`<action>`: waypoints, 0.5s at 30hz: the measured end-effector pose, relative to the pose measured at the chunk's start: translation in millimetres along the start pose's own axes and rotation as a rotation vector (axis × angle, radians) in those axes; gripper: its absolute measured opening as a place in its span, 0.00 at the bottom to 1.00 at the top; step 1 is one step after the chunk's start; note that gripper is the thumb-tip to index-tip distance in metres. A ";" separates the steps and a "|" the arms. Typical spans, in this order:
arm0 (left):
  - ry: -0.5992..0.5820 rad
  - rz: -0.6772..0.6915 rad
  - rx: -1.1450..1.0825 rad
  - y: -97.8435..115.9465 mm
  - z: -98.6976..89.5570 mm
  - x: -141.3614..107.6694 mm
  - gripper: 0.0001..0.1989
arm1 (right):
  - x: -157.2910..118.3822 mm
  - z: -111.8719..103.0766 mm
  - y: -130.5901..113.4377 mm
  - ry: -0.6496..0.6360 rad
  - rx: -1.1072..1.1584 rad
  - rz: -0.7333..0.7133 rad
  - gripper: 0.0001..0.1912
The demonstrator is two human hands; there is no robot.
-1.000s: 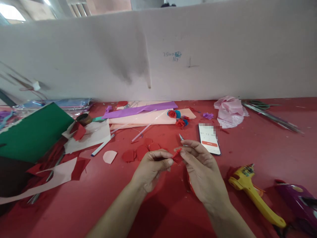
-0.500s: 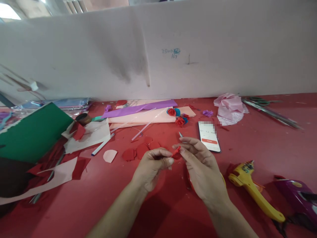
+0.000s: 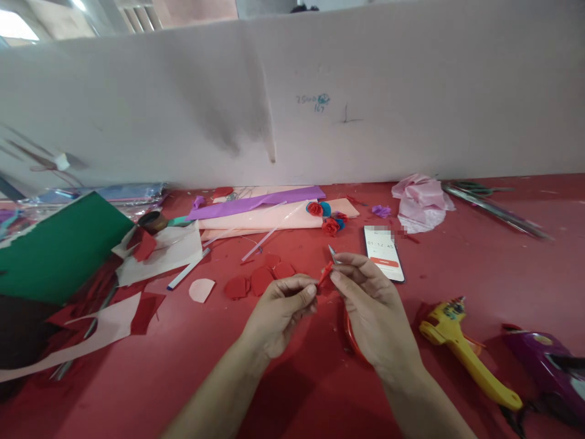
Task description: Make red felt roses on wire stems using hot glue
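Observation:
A small rolled strip of red crepe paper (image 3: pixel 325 274) is pinched between my two hands. My left hand (image 3: pixel 282 311) grips its lower left end with thumb and forefinger. On its upper right end, the thumb and fingers of my right hand (image 3: pixel 372 305) are closed. A pointed metal tip (image 3: pixel 331 252) and a red handle loop (image 3: pixel 349 332) show around my right hand, seemingly scissors; whether the hand holds them I cannot tell. Several red paper petals (image 3: pixel 262 281) lie beyond my left hand, with a pale pink petal (image 3: pixel 202 290) to their left.
Right of my hands lie a phone (image 3: pixel 384 262), a yellow glue gun (image 3: pixel 475 360) and a purple tool (image 3: pixel 548 366). Red and blue paper flowers (image 3: pixel 331 226) rest by paper strips (image 3: pixel 260 216) at the back. Green sheet (image 3: pixel 68 244) and scraps crowd the left. A white panel (image 3: pixel 388 73) stands behind.
My fingers have shifted slightly on the red paper, which now shows as a narrower, more upright roll. The metal tip and red loop show more. The view has moved a little.

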State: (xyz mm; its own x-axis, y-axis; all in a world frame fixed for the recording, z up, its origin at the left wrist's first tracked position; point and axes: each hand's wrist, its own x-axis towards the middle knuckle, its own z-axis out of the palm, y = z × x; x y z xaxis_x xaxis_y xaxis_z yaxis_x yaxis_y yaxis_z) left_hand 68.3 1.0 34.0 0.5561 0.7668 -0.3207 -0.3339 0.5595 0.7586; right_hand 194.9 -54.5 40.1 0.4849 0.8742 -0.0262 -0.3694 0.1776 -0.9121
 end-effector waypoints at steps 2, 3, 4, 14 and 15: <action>-0.009 -0.002 0.005 0.4 -0.1 -0.4 0.10 | 0.1 -0.1 -0.1 0.001 -0.003 -0.001 0.11; -0.008 -0.004 0.008 0.8 0.0 -0.6 0.10 | 0.2 0.0 -0.1 -0.002 -0.003 0.002 0.11; -0.005 -0.008 0.010 1.2 0.3 -0.7 0.10 | 0.3 0.2 -0.2 -0.005 -0.002 0.004 0.11; 0.009 0.006 0.028 2.5 1.1 -0.4 0.10 | -0.8 1.6 -4.2 -0.008 0.006 0.021 0.12; 0.008 0.009 0.029 2.6 1.0 -0.3 0.10 | -0.9 1.8 -4.7 -0.007 0.010 0.020 0.12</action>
State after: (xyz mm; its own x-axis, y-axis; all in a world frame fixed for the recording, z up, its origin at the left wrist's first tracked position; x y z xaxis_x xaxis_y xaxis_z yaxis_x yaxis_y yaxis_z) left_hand 68.0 1.9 36.7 0.5470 0.7744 -0.3179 -0.3169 0.5430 0.7776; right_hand 194.7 -55.3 45.1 0.4719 0.8807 -0.0415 -0.3867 0.1644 -0.9074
